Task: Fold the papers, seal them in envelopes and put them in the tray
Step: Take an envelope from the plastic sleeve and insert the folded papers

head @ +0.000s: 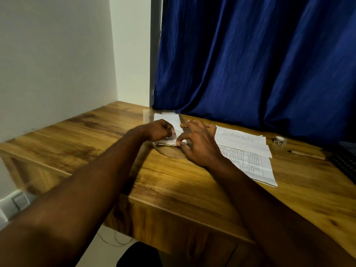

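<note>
Both hands meet over a small stack of envelopes [167,143] lying on the wooden desk [173,182]. My left hand [159,132] is curled, its fingertips pinching a white folded paper [174,138] at the stack's top. My right hand [198,145] pinches the same paper's right end with thumb and forefinger, other fingers spread. A clear plastic tray [149,116] stands just behind the hands with a white envelope [167,118] in it. Printed sheets [248,151] lie flat to the right.
A blue curtain [260,64] hangs along the desk's back edge. A small tape roll [279,141] and a pencil [306,154] lie at the right, beside a dark keyboard [346,164]. A white wall bounds the left side.
</note>
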Demonstrator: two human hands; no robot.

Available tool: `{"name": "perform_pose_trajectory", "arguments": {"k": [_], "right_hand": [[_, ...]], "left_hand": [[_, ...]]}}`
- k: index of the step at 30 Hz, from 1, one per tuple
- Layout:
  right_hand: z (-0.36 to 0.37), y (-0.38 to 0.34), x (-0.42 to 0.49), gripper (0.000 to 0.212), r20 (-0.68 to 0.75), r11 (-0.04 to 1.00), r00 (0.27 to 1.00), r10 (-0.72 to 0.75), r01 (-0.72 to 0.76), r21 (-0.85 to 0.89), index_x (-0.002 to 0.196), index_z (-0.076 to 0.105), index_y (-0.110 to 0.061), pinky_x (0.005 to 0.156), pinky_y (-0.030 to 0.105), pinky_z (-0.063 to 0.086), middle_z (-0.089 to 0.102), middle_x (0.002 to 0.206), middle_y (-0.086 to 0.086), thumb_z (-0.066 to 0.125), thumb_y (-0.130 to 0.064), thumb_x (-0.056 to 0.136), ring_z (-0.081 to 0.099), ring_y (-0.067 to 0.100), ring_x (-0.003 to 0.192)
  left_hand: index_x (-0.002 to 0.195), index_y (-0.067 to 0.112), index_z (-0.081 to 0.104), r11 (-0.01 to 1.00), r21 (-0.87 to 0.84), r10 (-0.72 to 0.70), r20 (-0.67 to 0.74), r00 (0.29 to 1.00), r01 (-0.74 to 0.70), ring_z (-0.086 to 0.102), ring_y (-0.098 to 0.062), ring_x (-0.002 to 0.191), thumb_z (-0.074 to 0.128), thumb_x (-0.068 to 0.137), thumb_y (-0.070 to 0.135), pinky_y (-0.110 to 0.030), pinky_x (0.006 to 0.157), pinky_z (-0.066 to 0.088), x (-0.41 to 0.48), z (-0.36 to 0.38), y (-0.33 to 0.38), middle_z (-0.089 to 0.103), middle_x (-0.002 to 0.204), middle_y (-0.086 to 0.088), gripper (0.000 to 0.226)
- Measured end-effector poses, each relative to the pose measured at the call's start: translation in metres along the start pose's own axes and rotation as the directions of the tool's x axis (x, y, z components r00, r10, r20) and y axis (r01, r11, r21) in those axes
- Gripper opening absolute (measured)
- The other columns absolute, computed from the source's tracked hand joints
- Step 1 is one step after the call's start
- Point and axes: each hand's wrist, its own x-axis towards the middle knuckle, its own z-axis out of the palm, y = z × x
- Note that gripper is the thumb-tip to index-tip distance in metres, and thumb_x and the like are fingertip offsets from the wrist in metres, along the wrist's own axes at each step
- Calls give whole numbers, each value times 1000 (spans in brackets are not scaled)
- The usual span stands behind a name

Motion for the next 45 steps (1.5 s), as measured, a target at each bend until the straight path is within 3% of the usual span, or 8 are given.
{"name": "perform_pose_trajectory", "arguments": {"k": [6, 13, 20, 25, 30, 37, 42, 45], "right_hand": [[-17, 8, 4, 15, -21, 985, 998, -57, 60, 161, 107, 83, -32, 104, 49, 36, 66, 135, -8, 75, -38, 95, 46, 15, 133], [1, 2, 3, 38, 163, 996, 985, 49, -36, -79, 129, 76, -37, 116, 51, 26, 46, 160, -5, 75, -49, 92, 29, 19, 150], [7, -7, 6, 19, 114, 992, 992, 58, -45, -120, 111, 81, -37, 110, 52, 25, 50, 156, -5, 77, -38, 92, 33, 18, 148], [2, -5, 1, 11, 65, 998, 998, -6, 10, -59, 101, 80, -37, 109, 54, 27, 57, 145, -6, 73, -34, 95, 39, 18, 144], [-8, -6, -4, 11, -18, 994, 996, -85, 86, 65, 101, 75, -35, 105, 52, 30, 60, 138, -9, 71, -28, 93, 43, 15, 139], [-26, -13, -2, 15, -126, 979, 981, -145, 161, 128, 112, 63, -22, 97, 36, 38, 61, 120, -3, 60, -16, 99, 49, 16, 116], [-36, -20, -3, 15, -206, 979, 967, -146, 172, 112, 116, 60, -15, 86, 30, 38, 61, 112, 3, 50, -18, 105, 50, 16, 103], [-41, -23, -5, 13, -274, 979, 956, -105, 148, 140, 116, 60, -13, 80, 31, 44, 60, 108, 4, 51, -15, 106, 53, 16, 97]], "left_hand": [[132, 7, 69, 999, 33, 3, 58, 998, -5, 56, -2, 102, 53, 107, 8, -28, 99, 39, -11, -9, 6, 65, 121, 4, 29], [128, 12, 72, 999, 48, -2, 42, 999, 0, 57, -5, 111, 55, 106, 6, -29, 104, 41, -9, -5, 2, 67, 125, 5, 28], [126, 19, 71, 994, 105, -16, 82, 997, 8, 66, -15, 106, 73, 96, 14, -32, 93, 53, -13, -8, -1, 72, 114, 3, 30], [126, 12, 72, 993, 114, -15, 71, 997, 7, 66, -19, 110, 67, 97, 3, -32, 93, 52, -13, -8, 0, 73, 117, -3, 30], [127, 11, 71, 993, 121, -9, 38, 999, 4, 64, -18, 114, 63, 99, -1, -33, 101, 49, -13, -6, -2, 72, 122, -4, 32], [121, 14, 73, 996, 93, 3, 41, 999, -7, 64, -22, 109, 66, 100, 3, -24, 83, 49, -20, -10, -4, 71, 112, -3, 25], [140, 5, 59, 998, 3, -70, 38, 997, 70, 52, -39, 131, 71, 90, -10, -53, 112, 46, -32, -13, -4, 57, 139, -18, 54], [153, 3, 40, 989, -28, -148, -17, 989, 147, 44, -38, 139, 70, 91, -8, -54, 116, 43, -37, -11, 0, 43, 150, -19, 69]]}}
